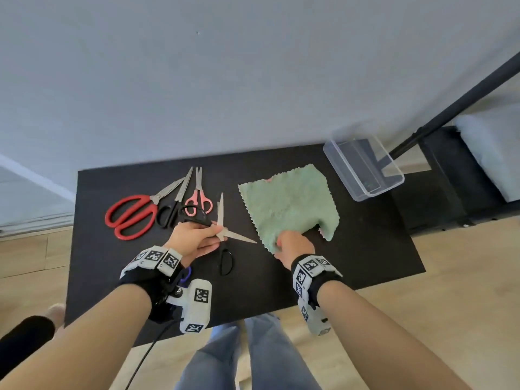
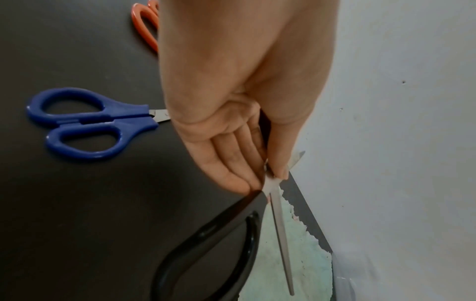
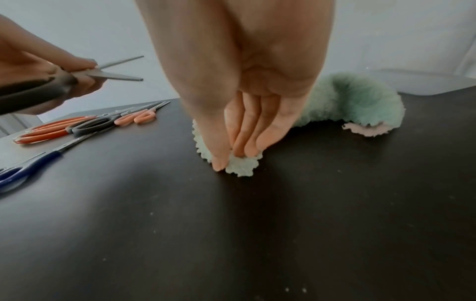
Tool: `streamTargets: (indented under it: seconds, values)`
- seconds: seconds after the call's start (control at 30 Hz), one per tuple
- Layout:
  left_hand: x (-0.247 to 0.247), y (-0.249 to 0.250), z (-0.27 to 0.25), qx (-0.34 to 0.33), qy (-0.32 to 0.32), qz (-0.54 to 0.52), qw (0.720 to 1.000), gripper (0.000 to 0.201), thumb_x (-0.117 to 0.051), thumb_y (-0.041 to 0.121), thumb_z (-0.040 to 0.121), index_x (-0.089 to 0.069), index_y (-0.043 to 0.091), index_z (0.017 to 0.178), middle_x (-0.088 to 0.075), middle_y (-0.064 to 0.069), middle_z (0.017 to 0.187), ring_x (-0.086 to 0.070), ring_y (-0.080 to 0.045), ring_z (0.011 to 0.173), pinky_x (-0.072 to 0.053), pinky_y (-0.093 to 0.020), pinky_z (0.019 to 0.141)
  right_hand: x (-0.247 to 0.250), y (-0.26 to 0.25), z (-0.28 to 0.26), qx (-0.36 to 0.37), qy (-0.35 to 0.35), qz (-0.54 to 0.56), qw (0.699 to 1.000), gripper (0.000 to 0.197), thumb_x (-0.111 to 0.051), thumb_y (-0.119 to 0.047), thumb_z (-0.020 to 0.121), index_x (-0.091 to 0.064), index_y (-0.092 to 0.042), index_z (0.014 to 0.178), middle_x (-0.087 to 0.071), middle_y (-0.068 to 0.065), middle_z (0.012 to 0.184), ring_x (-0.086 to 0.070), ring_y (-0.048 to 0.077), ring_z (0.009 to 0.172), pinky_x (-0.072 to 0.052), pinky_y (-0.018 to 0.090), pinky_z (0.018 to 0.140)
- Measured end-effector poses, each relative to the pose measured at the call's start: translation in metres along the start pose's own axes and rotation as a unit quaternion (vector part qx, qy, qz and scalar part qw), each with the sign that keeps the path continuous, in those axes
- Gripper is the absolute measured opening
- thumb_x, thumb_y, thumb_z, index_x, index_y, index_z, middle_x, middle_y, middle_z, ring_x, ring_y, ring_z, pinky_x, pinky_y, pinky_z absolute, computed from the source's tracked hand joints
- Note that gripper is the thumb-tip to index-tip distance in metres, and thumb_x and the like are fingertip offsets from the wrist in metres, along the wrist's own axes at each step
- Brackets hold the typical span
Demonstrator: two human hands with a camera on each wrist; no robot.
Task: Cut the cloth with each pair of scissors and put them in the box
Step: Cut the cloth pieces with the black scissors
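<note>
cloth (image 1: 289,204): green, fluffy, zigzag edges | near corner pinched, lifted

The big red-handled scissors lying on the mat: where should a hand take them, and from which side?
Probably by the handle loops. The red-handled scissors lie flat on the black mat, their red loops toward the person and blades pointing away toward the wall, beside the black-handled scissors. The loops' left side looks free, so coming from the near left with fingers through the loops seems best.
</note>
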State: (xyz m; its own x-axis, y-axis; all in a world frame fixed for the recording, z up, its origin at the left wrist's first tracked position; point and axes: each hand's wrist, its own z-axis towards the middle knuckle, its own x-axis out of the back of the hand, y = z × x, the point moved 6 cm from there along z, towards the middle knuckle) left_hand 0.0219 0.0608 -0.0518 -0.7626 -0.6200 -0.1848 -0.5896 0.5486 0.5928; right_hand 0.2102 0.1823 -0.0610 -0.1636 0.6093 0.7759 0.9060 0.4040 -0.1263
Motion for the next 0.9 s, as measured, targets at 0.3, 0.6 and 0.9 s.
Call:
streamTargets:
  seconds: [0.3, 0.6, 0.9]
  values:
    - [0.000, 0.014, -0.007, -0.022, -0.010, 0.017, 1.000, 0.027, -0.066, 0.001, 0.084, -0.062, 0.000, 0.111, -0.073, -0.011, 0.098, -0.072, -0.014, 0.073, -0.052, -0.026, 0.072, 0.019, -0.010, -0.006, 0.022, -0.029, 0.056, 0.998, 0.026, -0.056, -0.018, 0.083, -0.044, -0.013, 0.061, -0.045, 0.003, 0.061, -0.048, 0.023, 0.063, -0.047, 0.034, 0.063]
    - [-0.016, 0.060, -0.026, -0.073, -0.029, 0.043, 0.996, 0.016, -0.064, -0.002, 0.085, -0.060, 0.010, 0.095, -0.072, -0.001, 0.071, -0.071, -0.012, 0.064, -0.053, -0.025, 0.064, 0.088, -0.018, -0.015, 0.058, 0.066, 0.302, 0.949, 0.006, -0.061, -0.013, 0.082, -0.055, -0.013, 0.081, -0.055, -0.004, 0.077, -0.053, 0.014, 0.075, -0.044, 0.024, 0.072]
    - [-0.045, 0.099, -0.047, -0.134, -0.048, 0.101, 0.985, 0.024, -0.069, 0.002, 0.082, -0.062, -0.013, 0.100, -0.071, -0.014, 0.072, -0.064, -0.008, 0.053, -0.047, -0.013, 0.048, 0.141, -0.048, -0.019, 0.150, 0.056, 0.412, 0.897, 0.014, -0.075, -0.021, 0.080, -0.070, -0.010, 0.087, -0.066, -0.001, 0.075, -0.061, 0.007, 0.068, -0.048, 0.013, 0.062]
